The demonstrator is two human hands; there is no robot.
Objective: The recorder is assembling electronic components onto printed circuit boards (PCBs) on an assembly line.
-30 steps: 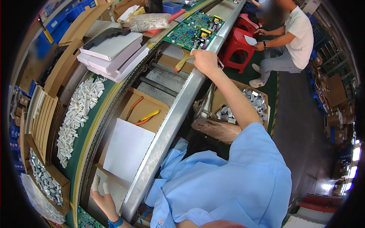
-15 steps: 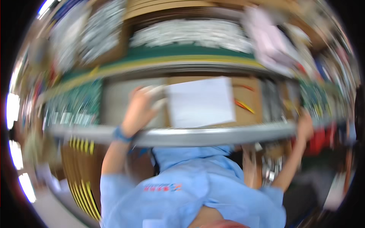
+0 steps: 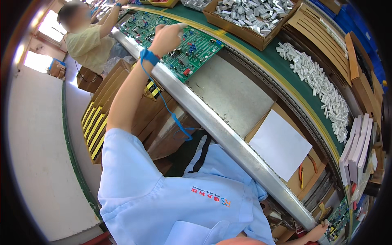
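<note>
Near the upper centre, our left hand (image 3: 165, 37) rests curled, fingers together, on the green populated circuit board (image 3: 192, 49) running lengthwise right-downward, while our right hand (image 3: 316, 232), lower right, is well apart, finger state untellable.

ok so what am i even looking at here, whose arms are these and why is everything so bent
This comes from a fisheye camera worn on a person's head, looking down, so straight edges bend. The light blue shirt belongs to the wearer. Their left hand, with a blue wrist strap and coiled cord, reaches to a green circuit board on the long workbench. Whether it grips anything is unclear. Their right hand rests low by the metal rail. Nearby lie a white sheet and rows of small white parts. Another person works further along.
</note>
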